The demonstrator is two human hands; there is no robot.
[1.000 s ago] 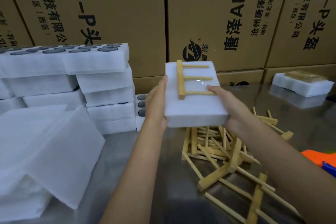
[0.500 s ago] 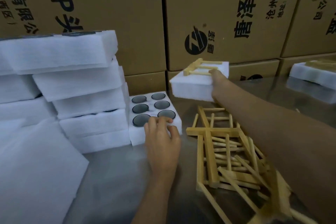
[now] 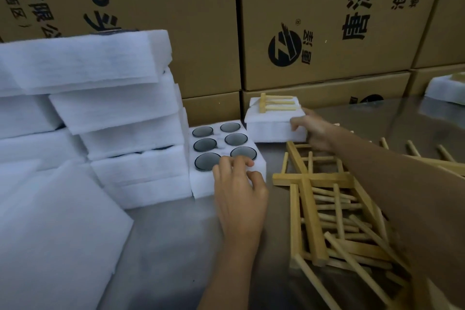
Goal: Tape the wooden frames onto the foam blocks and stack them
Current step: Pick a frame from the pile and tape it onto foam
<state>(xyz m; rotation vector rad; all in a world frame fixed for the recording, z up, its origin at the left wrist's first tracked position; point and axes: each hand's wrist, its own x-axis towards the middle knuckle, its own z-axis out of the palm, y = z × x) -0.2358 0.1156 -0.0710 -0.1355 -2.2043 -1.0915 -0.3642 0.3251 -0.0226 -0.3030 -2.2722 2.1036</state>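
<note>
A white foam block (image 3: 273, 128) with a small wooden frame (image 3: 275, 104) taped on top sits on the metal table against the cardboard boxes. My right hand (image 3: 310, 131) holds its right front corner, fingers curled on the foam. My left hand (image 3: 239, 184) grips the front edge of another foam block (image 3: 203, 184) that has several round dark holes. A loose pile of wooden frames (image 3: 332, 209) lies on the table to the right of my left hand, partly under my right forearm.
A tall stack of white foam blocks (image 3: 113, 113) fills the left side, with flat foam sheets (image 3: 50, 234) in front. Cardboard boxes (image 3: 327, 20) wall off the back. Another foam block with a frame (image 3: 445, 89) sits far right on the metal table (image 3: 176, 246).
The taped block went from held up in both hands to set down at the back by my right hand. My left hand left it and took hold of the holed foam block.
</note>
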